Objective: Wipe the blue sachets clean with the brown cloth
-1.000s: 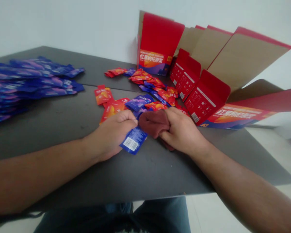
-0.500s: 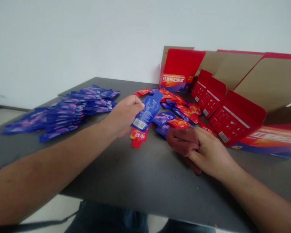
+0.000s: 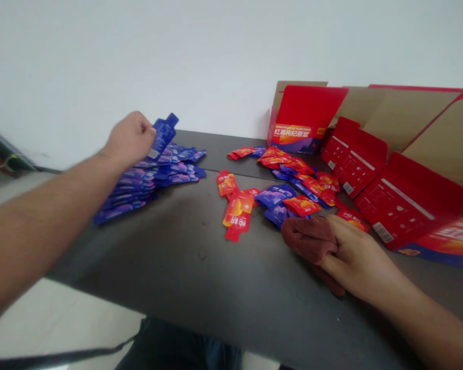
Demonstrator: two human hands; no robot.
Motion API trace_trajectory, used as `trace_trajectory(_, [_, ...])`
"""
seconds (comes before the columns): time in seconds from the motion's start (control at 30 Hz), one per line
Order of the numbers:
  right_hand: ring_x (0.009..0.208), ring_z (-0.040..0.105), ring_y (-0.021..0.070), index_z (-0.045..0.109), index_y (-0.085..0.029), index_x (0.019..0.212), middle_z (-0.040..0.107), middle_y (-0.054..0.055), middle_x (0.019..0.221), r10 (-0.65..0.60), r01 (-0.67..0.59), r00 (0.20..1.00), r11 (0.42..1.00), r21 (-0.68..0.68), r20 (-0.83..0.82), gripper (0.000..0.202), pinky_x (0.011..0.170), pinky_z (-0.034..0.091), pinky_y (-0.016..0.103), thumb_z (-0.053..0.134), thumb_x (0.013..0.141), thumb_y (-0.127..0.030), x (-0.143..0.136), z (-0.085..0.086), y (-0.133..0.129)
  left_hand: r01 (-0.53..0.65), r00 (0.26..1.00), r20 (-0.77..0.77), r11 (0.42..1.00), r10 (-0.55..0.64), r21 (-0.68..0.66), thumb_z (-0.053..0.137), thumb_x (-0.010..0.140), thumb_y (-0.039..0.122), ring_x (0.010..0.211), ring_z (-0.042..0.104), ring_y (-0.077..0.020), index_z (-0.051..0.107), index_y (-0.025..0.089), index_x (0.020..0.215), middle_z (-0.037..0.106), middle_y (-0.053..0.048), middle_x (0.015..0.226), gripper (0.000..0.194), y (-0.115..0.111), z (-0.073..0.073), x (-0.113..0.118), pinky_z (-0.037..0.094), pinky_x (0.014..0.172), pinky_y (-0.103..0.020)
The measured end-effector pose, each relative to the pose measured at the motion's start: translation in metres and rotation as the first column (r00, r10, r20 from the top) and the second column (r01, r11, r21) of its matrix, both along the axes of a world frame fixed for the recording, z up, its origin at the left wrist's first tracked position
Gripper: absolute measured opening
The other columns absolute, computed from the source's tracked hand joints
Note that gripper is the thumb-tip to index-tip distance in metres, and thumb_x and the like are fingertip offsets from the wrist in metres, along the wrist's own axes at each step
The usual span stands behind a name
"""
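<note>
My left hand (image 3: pixel 133 137) pinches a blue sachet (image 3: pixel 163 134) over the left pile of blue sachets (image 3: pixel 165 172). The sachet's neck points up and to the right. On the right, my right hand (image 3: pixel 349 252) is closed on a folded brown cloth (image 3: pixel 308 237), low over the table. Red-orange sachets (image 3: pixel 239 209) lie overlapped in the middle of the table. Just beyond the cloth are a few blue sachets (image 3: pixel 274 195) and a red one (image 3: pixel 302 205), beside a mixed heap of red and blue sachets (image 3: pixel 316 187).
Open red cartons stand along the right: one at the back (image 3: pixel 306 115), others with raised flaps (image 3: pixel 411 198) nearer. A white wall (image 3: pixel 216 61) rises behind the dark table (image 3: pixel 216 288). The table's front edge runs close to the person's legs.
My left hand has moved left with the blue sachet, from the red sachets to over the blue pile. The view has shifted slightly left. My right hand still holds the cloth.
</note>
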State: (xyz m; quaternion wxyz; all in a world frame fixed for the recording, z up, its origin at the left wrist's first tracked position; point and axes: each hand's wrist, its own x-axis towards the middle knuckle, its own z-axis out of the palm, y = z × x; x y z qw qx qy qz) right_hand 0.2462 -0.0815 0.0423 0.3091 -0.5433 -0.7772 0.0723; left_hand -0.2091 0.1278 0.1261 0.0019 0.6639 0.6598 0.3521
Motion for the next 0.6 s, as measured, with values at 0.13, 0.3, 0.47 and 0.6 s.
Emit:
trace_trajectory(0.13, [0.067,0.068,0.0259,0.061,-0.029,0.081,0.07,0.004,0.076,0.027,-0.027,1.0,1.0,0.007,0.002,0.007,0.057,0.052,0.038,0.067,0.083,-0.03,0.003,-0.002,0.001,0.013,0.996,-0.092,0.999,-0.01,0.032,0.056,0.105,0.038,0.1,0.048,-0.0227,0.056,0.022,0.102,0.053,-0.002,0.093,0.016,0.008,-0.013,-0.017,0.041,0.107,-0.035])
trace_trajectory(0.3, [0.068,0.069,0.0268,0.06,-0.029,0.082,0.07,0.004,0.076,0.02,-0.02,1.0,1.0,-0.006,0.021,0.01,0.058,0.053,0.039,0.07,0.083,-0.03,0.005,-0.004,0.001,0.088,0.995,-0.041,0.995,-0.086,0.052,0.059,0.104,0.029,0.102,0.05,-0.0215,0.054,0.023,0.097,0.05,-0.001,0.086,0.011,0.01,-0.025,-0.01,0.037,0.111,-0.03])
trace_trajectory(0.47, [0.067,0.067,0.0248,0.057,-0.029,0.078,0.068,0.003,0.074,0.02,-0.019,0.999,1.0,-0.022,0.04,0.014,0.057,0.052,0.037,0.069,0.085,-0.032,0.004,-0.003,0.0,0.167,0.985,-0.048,0.983,-0.164,0.075,0.055,0.104,0.027,0.102,0.05,-0.0175,0.048,0.023,0.087,0.048,-0.001,0.087,0.019,0.031,-0.024,0.007,0.035,0.111,-0.027])
trace_trajectory(0.6, [0.064,0.066,0.0233,0.057,-0.029,0.076,0.066,0.002,0.072,0.043,-0.043,0.999,0.999,-0.009,0.024,0.015,0.054,0.051,0.035,0.068,0.087,-0.031,0.003,-0.002,-0.001,0.168,0.982,-0.089,0.986,-0.166,0.016,0.065,0.097,0.023,0.114,0.058,-0.0198,0.049,0.023,0.086,0.057,-0.002,0.09,0.019,0.065,-0.025,0.018,0.039,0.109,-0.03])
